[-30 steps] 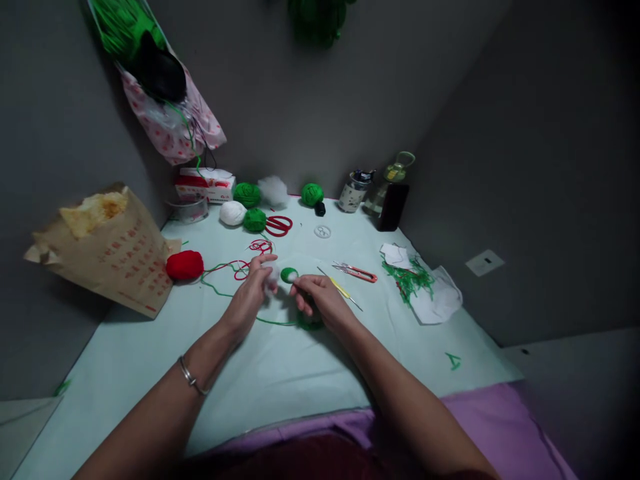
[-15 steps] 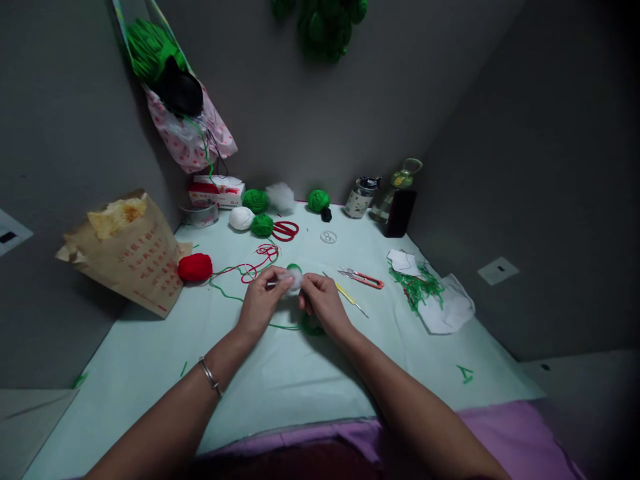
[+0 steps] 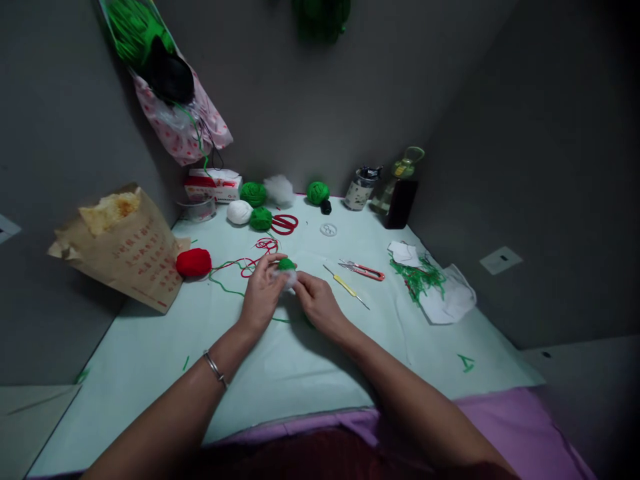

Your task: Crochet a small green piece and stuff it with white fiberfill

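Note:
Above the middle of the table, my left hand (image 3: 259, 299) is closed around a small green crocheted piece (image 3: 286, 264). White stuffing fluff (image 3: 287, 281) sits against the near side of that piece. My right hand (image 3: 321, 305) pinches the fluff from the right, its fingertips close to the left thumb. How far the fluff reaches inside the piece is hidden. Under the right hand, a green item is mostly covered. Just right of it lies a yellow-handled crochet hook (image 3: 346, 286), with orange thread snips (image 3: 363, 270) beyond.
Left stand a paper bag (image 3: 127, 257) and a red yarn ball (image 3: 194, 263). Behind are green yarn balls (image 3: 253, 194), a white yarn ball (image 3: 239, 212), a fluff clump (image 3: 279, 191) and red-handled scissors (image 3: 285, 225). Green yarn scraps (image 3: 420, 277), a phone (image 3: 401, 205) and a bottle (image 3: 387, 193) are right.
The green piece shows more above the fluff, and my left fingers have spread up around its back. My right hand has shifted slightly left and lower. The whole view has tilted slightly.

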A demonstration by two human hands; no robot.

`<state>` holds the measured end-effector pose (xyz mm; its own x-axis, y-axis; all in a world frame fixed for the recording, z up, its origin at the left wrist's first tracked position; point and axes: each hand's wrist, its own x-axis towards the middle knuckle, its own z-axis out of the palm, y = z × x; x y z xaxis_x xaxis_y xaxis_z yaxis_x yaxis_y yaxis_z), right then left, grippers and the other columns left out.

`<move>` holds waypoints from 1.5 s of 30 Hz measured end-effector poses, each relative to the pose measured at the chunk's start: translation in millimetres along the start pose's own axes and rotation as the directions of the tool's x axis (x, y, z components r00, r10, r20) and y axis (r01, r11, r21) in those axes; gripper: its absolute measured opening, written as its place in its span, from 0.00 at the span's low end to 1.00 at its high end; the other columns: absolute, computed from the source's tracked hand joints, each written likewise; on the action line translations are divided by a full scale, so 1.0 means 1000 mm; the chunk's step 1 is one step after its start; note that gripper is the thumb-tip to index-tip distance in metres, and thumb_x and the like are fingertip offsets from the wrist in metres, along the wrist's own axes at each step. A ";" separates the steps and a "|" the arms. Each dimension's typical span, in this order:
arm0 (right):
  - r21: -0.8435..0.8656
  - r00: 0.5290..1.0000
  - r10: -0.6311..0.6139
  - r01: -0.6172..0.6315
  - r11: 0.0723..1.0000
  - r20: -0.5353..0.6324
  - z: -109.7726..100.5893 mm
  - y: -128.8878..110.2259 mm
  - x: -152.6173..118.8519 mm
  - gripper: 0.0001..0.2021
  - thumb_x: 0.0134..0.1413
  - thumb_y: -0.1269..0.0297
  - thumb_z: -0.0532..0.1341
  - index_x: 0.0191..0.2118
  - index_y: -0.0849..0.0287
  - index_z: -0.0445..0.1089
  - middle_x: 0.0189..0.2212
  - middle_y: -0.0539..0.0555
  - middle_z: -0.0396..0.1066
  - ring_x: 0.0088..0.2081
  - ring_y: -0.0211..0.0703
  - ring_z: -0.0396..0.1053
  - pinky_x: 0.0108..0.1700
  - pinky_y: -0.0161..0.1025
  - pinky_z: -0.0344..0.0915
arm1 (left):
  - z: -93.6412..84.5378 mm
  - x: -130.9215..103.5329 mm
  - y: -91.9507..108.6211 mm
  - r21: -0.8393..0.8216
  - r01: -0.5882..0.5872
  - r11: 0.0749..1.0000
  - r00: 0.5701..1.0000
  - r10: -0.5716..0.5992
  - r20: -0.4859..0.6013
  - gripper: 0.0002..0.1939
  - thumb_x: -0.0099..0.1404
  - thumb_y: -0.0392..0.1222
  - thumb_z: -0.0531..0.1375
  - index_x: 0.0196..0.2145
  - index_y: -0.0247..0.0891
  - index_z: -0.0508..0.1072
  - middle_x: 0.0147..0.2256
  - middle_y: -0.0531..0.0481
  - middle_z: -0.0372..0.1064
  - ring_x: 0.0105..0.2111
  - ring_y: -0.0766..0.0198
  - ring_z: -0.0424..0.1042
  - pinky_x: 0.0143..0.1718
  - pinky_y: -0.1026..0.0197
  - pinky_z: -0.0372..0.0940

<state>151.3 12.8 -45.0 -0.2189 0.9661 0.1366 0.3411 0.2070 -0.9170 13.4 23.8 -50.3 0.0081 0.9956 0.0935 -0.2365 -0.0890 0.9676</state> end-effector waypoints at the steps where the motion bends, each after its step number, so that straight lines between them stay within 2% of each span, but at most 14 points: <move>1: 0.000 1.000 0.002 -0.002 1.000 -0.005 0.001 -0.001 -0.001 0.10 0.61 0.59 0.56 0.32 0.57 0.70 0.28 0.50 0.68 0.31 0.42 0.61 0.39 0.38 0.56 | 0.000 0.001 -0.001 0.014 -0.008 1.000 1.000 0.008 -0.017 0.19 0.57 0.44 0.66 0.45 0.39 0.68 0.39 0.48 0.74 0.38 0.61 0.72 0.41 0.61 0.65; 4: 0.040 1.000 0.015 -0.015 0.999 -0.003 0.003 -0.002 -0.001 0.12 0.61 0.56 0.56 0.31 0.57 0.70 0.27 0.50 0.67 0.31 0.41 0.62 0.38 0.37 0.57 | 0.002 0.004 -0.004 0.049 -0.022 0.999 0.999 0.024 -0.047 0.17 0.59 0.44 0.64 0.44 0.38 0.69 0.38 0.48 0.72 0.37 0.61 0.71 0.39 0.61 0.65; 8: 0.131 0.997 0.080 -0.079 0.988 -0.004 0.003 0.003 0.003 0.22 0.62 0.46 0.52 0.25 0.57 0.64 0.18 0.45 0.52 0.23 0.37 0.51 0.27 0.35 0.52 | 0.002 0.003 -0.008 0.076 -0.034 0.997 0.999 0.035 -0.016 0.16 0.60 0.44 0.63 0.45 0.39 0.68 0.36 0.50 0.71 0.33 0.62 0.70 0.37 0.60 0.65; 13: 0.159 0.988 0.152 -0.148 0.976 -0.014 0.000 0.007 0.008 0.20 0.57 0.45 0.56 0.23 0.56 0.63 0.16 0.43 0.47 0.20 0.34 0.44 0.23 0.34 0.47 | 0.001 -0.005 -0.003 0.095 -0.062 0.994 0.998 0.061 0.018 0.16 0.60 0.42 0.63 0.45 0.40 0.69 0.43 0.48 0.71 0.42 0.59 0.71 0.45 0.59 0.65; 19: 0.032 0.989 0.128 -0.126 0.991 -0.076 -0.004 0.007 0.007 0.23 0.57 0.45 0.56 0.20 0.56 0.60 0.17 0.45 0.52 0.22 0.35 0.50 0.26 0.35 0.50 | 0.000 -0.008 -0.001 0.047 -0.026 0.999 0.997 0.022 0.080 0.18 0.59 0.43 0.67 0.46 0.40 0.69 0.42 0.48 0.73 0.42 0.59 0.73 0.49 0.57 0.65; 22: -0.100 0.994 0.078 -0.086 0.991 -0.083 -0.004 0.004 0.003 0.20 0.59 0.49 0.57 0.21 0.56 0.60 0.18 0.46 0.56 0.23 0.37 0.53 0.29 0.36 0.50 | -0.001 -0.005 -0.003 -0.007 0.009 1.000 0.997 -0.008 0.080 0.18 0.59 0.44 0.67 0.45 0.39 0.68 0.40 0.47 0.75 0.42 0.58 0.75 0.49 0.56 0.66; 28: -0.344 1.000 -0.026 0.019 0.939 -0.015 0.010 -0.005 -0.010 0.11 0.65 0.60 0.52 0.36 0.56 0.69 0.27 0.52 0.71 0.27 0.42 0.63 0.34 0.37 0.54 | 0.002 -0.002 -0.010 -0.094 0.082 0.992 0.997 -0.081 0.008 0.18 0.58 0.47 0.67 0.43 0.39 0.68 0.34 0.49 0.77 0.37 0.58 0.77 0.43 0.56 0.68; 32: -0.448 0.999 -0.049 0.053 0.892 0.020 0.020 0.000 -0.012 0.10 0.66 0.65 0.52 0.38 0.57 0.70 0.28 0.55 0.73 0.27 0.45 0.67 0.34 0.39 0.55 | 0.007 0.000 -0.013 -0.154 0.147 0.977 0.987 -0.155 -0.039 0.17 0.57 0.49 0.65 0.39 0.40 0.66 0.29 0.53 0.75 0.28 0.58 0.77 0.36 0.55 0.69; 35: -0.474 0.995 -0.088 0.096 0.875 0.040 0.013 0.001 -0.010 0.11 0.67 0.63 0.53 0.38 0.56 0.72 0.29 0.55 0.74 0.29 0.45 0.68 0.35 0.39 0.57 | 0.007 0.002 -0.011 -0.182 0.162 0.970 0.983 -0.175 -0.061 0.17 0.55 0.47 0.65 0.39 0.40 0.66 0.29 0.53 0.75 0.28 0.58 0.77 0.35 0.56 0.69; 37: -0.479 0.991 -0.131 0.126 0.869 0.023 0.003 -0.004 -0.008 0.12 0.67 0.60 0.54 0.37 0.55 0.73 0.33 0.56 0.75 0.34 0.46 0.69 0.39 0.40 0.60 | 0.004 0.003 -0.007 -0.187 0.146 0.972 0.983 -0.163 -0.080 0.16 0.55 0.45 0.65 0.39 0.39 0.67 0.29 0.53 0.75 0.30 0.60 0.77 0.36 0.58 0.68; 39: -0.442 0.977 -0.210 0.173 0.880 -0.036 -0.009 -0.012 -0.007 0.10 0.65 0.59 0.58 0.34 0.55 0.73 0.39 0.58 0.75 0.42 0.48 0.70 0.46 0.43 0.61 | 0.002 0.004 -0.004 -0.179 0.126 0.976 0.984 -0.145 -0.100 0.15 0.55 0.43 0.65 0.39 0.39 0.68 0.29 0.54 0.75 0.31 0.62 0.75 0.36 0.61 0.66; 41: -0.233 0.958 -0.275 0.249 0.940 -0.086 -0.017 -0.019 -0.007 0.12 0.62 0.59 0.61 0.27 0.55 0.69 0.43 0.58 0.75 0.48 0.49 0.69 0.52 0.45 0.62 | 0.000 0.004 -0.002 -0.162 0.121 0.979 0.985 -0.138 -0.100 0.15 0.54 0.41 0.66 0.40 0.39 0.70 0.29 0.55 0.74 0.31 0.64 0.73 0.36 0.62 0.64; 43: 0.091 0.977 -0.205 0.211 0.973 -0.066 -0.022 -0.022 -0.006 0.15 0.61 0.59 0.60 0.24 0.56 0.63 0.40 0.56 0.75 0.43 0.46 0.72 0.47 0.44 0.66 | 0.000 0.004 -0.001 -0.152 0.126 0.980 0.987 -0.140 -0.083 0.15 0.54 0.40 0.66 0.40 0.39 0.71 0.30 0.55 0.75 0.32 0.64 0.73 0.36 0.62 0.63; 45: 0.310 0.998 -0.054 0.058 0.949 -0.022 -0.023 -0.021 -0.004 0.13 0.60 0.57 0.60 0.27 0.56 0.61 0.35 0.53 0.74 0.29 0.39 0.70 0.33 0.38 0.66 | 0.000 0.003 -0.001 -0.157 0.134 0.978 0.987 -0.147 -0.072 0.15 0.54 0.39 0.66 0.40 0.40 0.71 0.33 0.53 0.76 0.33 0.63 0.73 0.38 0.62 0.63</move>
<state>166.2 8.0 -17.5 -0.2163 0.9568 0.1941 0.0273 0.2047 -0.9785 13.4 26.8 -50.8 -0.0270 0.9974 -0.0667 -0.3829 0.0513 0.9224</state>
